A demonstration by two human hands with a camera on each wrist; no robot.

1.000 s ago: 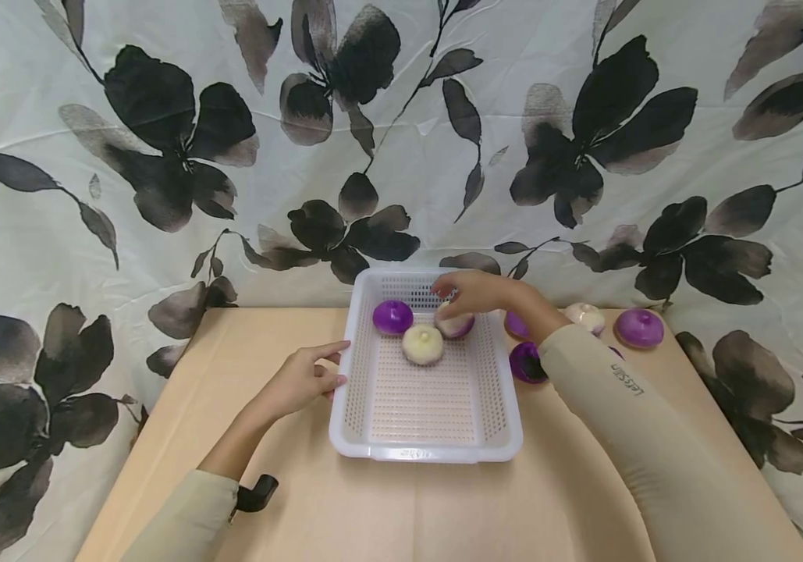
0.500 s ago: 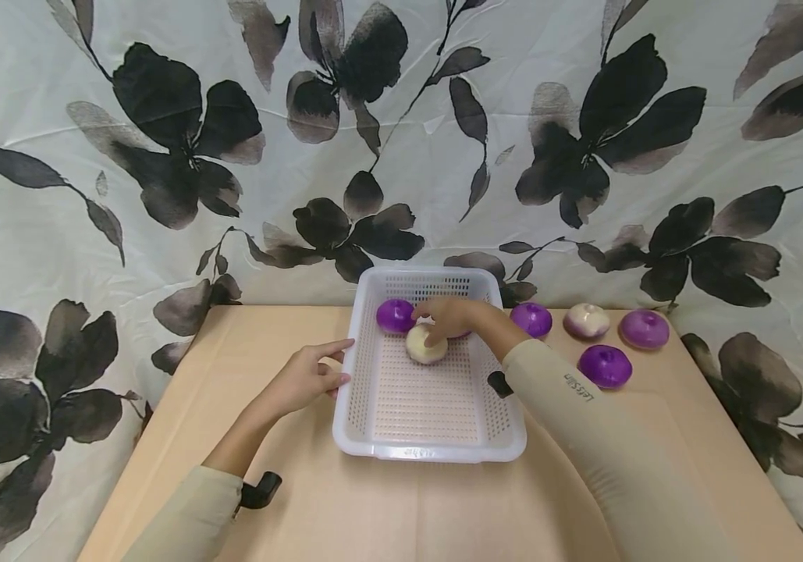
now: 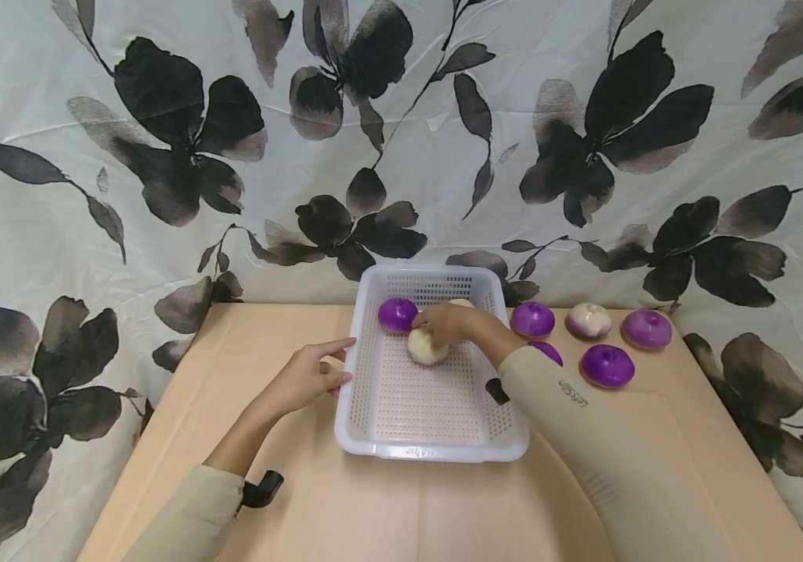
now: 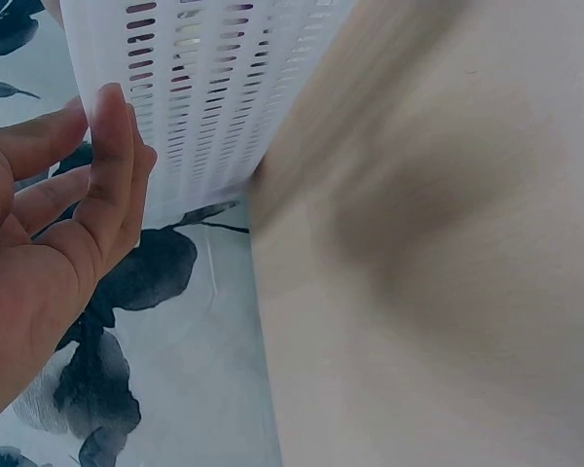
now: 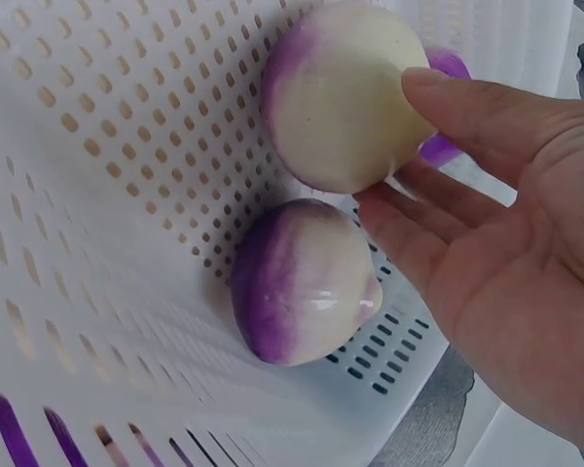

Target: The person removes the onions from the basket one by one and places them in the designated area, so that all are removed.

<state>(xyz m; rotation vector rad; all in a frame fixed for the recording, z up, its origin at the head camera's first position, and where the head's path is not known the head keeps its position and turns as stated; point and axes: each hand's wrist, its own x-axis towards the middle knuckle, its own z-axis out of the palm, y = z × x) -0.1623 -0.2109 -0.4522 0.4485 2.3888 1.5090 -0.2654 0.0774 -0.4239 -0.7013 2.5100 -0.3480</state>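
Observation:
A white perforated plastic basket (image 3: pixel 436 451) stands on the table with three turnips inside. My right hand (image 3: pixel 450 321) pinches the pale turnip (image 3: pixel 424 350) in the middle; in the right wrist view the thumb (image 5: pixel 448 97) lies on its white side and the fingers reach beneath it. Left of it lies a purple turnip (image 3: pixel 397 314). The third, a purple-and-white turnip (image 5: pixel 307 282), sits behind my right hand and is mostly hidden in the head view. At the basket's left side my left hand (image 3: pixel 299 382) grips the rim, its fingers against the outer wall.
To the basket's right, several more turnips lie on the wooden table (image 3: pixel 387 515), among them a purple one (image 3: pixel 607 366) and a whitish one (image 3: pixel 588 321). One (image 3: pixel 545 351) is partly behind my right sleeve. A floral cloth (image 3: pixel 443 140) hangs behind the table.
My right hand has let go of the turnip at the back right of the basket and moved left and down to the pale middle one. The left hand stays at the rim.

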